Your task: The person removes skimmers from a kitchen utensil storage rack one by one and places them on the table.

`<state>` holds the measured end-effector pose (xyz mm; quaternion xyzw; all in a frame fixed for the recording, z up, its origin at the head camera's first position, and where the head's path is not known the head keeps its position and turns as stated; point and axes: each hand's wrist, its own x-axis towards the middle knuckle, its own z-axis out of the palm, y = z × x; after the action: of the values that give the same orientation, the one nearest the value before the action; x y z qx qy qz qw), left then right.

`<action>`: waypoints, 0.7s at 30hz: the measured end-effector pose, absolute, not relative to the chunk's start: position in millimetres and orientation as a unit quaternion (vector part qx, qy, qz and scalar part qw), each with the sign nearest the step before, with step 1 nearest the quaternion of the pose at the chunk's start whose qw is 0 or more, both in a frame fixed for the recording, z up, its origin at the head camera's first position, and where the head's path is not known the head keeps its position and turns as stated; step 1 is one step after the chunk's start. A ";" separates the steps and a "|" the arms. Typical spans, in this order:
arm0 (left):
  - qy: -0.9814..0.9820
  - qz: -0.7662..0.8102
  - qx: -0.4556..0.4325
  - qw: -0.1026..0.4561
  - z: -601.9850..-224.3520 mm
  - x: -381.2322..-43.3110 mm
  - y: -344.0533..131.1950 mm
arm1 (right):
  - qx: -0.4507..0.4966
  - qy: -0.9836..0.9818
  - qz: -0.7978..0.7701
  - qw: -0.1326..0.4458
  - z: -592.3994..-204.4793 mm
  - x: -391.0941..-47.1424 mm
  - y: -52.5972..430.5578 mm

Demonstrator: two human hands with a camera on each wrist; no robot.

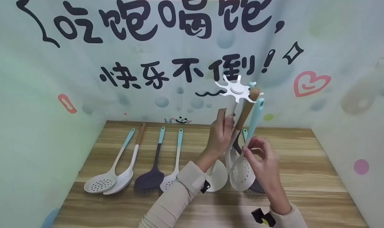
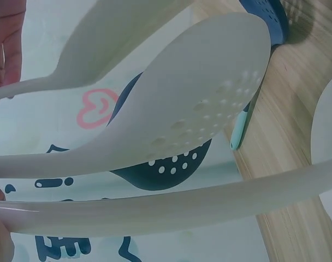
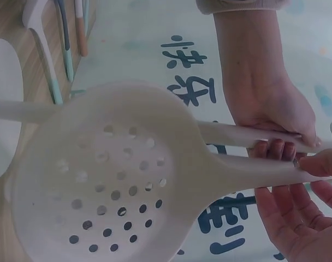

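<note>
In the head view my left hand point(image 1: 222, 129) grips the white pole point(image 1: 231, 107) of a utensil stand. A star-shaped hook rack point(image 1: 237, 89) tops the pole, and a round white base point(image 1: 218, 182) sits below. To the right of it, my right hand point(image 1: 263, 158) pinches the handle of a white skimmer point(image 1: 241, 177) with a turquoise end. Its perforated bowl points down in the head view and fills much of the right wrist view point(image 3: 117, 164). Between the hands is a white utensil with a wooden handle point(image 1: 246, 110). A dark perforated utensil point(image 2: 177, 169) shows behind in the left wrist view.
On the wooden table point(image 1: 116, 212), to the left, lie a white skimmer point(image 1: 101, 183), a wooden-handled white utensil point(image 1: 125, 180), a dark turner point(image 1: 149, 182) and another white skimmer point(image 1: 169, 182). A printed cloth wall point(image 1: 192, 107) stands behind the table.
</note>
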<state>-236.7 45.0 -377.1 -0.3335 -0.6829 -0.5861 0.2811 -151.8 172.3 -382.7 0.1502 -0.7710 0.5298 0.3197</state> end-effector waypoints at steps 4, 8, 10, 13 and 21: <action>-0.685 -0.590 -0.323 0.280 -376.5 -236.2 45.5 | 0.154 -0.767 0.534 0.321 -385.6 -153.0 183.1; -0.683 -0.595 -0.318 0.281 -376.0 -236.3 46.0 | 0.136 -0.773 0.532 0.318 -388.0 -154.9 197.0; -0.680 -0.599 -0.317 0.281 -375.7 -235.9 46.2 | 0.114 -0.778 0.535 0.310 -387.6 -155.7 204.4; -0.676 -0.605 -0.317 0.277 -375.2 -235.6 46.7 | 0.078 -0.782 0.542 0.296 -386.1 -157.2 216.2; -0.676 -0.607 -0.315 0.276 -375.2 -235.4 47.3 | 0.003 -0.791 0.543 0.281 -389.8 -168.1 249.1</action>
<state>-235.4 47.3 -375.2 -0.3154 -0.6755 -0.6065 0.2763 -168.1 249.1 -389.8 0.0034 -0.7915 0.5426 0.2813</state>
